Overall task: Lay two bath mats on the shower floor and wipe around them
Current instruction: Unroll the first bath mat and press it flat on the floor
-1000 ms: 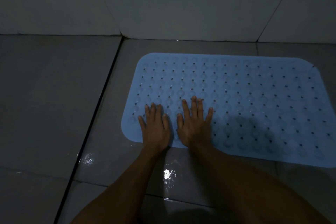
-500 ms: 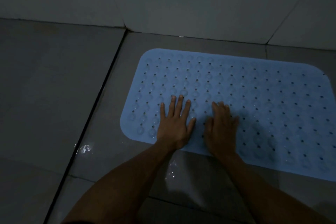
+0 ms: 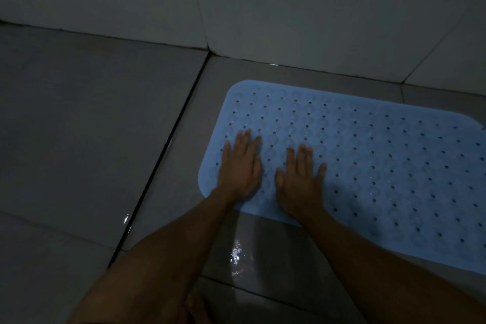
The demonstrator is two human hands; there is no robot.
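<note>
- Far L: grey floor tiles (image 3: 79, 126), dim light, running back to the wall (image 3: 289, 8) at the top of the view.
- Dark grout line (image 3: 163, 166) runs diagonally from the lower L up to the wall corner; small wet glint just beside it, low down.
- R of the grout line: glossy shower floor tile (image 3: 184, 155), w/ a bright wet reflection (image 3: 236, 254) near the bottom centre, between the two forearms.
- Left hand (image 3: 240, 169): palm down, fingers straight & close together, lying flat on the near-L corner area of the mat; fingertips a bit blurred. Holds nothing.
- Right hand (image 3: 301, 181): palm down just R of the left hand, apart from it, fingers straight & slightly fanned, thumb out to the L. Flat on the mat near its front edge; holds nothing.
- Light blue bath mat (image 3: 381, 166): flat on the shower floor, rounded corners, rows of small holes & round suction bumps. Back edge near the wall w/ a strip of tile between; L edge near the grout line but not touching. R side runs out of frame.
- Only one mat in view.
- Both forearms come in from the bottom edge, reaching fwd to the mat.
- Wall tiles above the mat show pale joint lines, one angled at upper R.
</note>
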